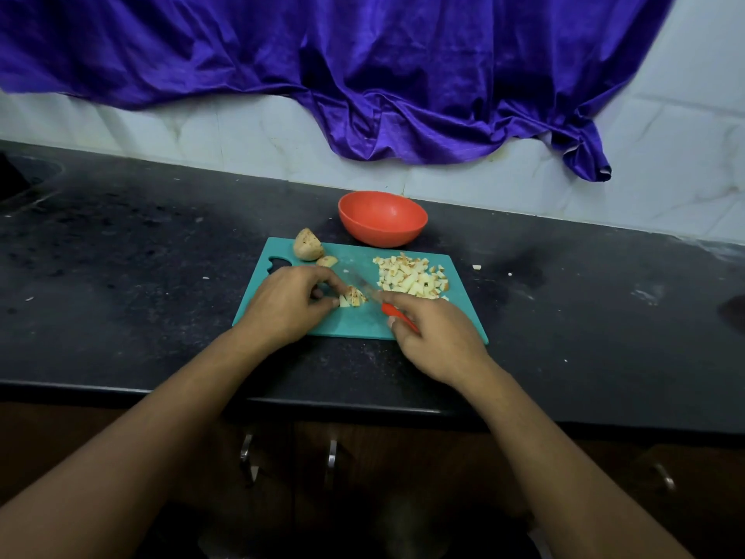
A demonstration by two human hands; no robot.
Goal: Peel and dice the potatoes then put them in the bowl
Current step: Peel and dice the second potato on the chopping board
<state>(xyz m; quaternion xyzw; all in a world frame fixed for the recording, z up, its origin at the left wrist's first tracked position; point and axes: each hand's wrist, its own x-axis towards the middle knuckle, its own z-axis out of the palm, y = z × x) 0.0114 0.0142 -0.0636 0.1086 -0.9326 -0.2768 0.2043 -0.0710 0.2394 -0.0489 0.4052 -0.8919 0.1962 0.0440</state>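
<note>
1. about halfway, i judge: a pile of dice lies on the right of the board; skin shows on many.
2. left hand pinches a potato piece mid-board, fingers curled; right hand grips the knife, blade at that piece.
3. still to cut: a chunk and a sliver at the board's far left; the bowl just behind looks empty.
4. stray bits lie on the bench; nothing blocks the bowl.

One bowl, one knife (blurred, seemingly).
</note>
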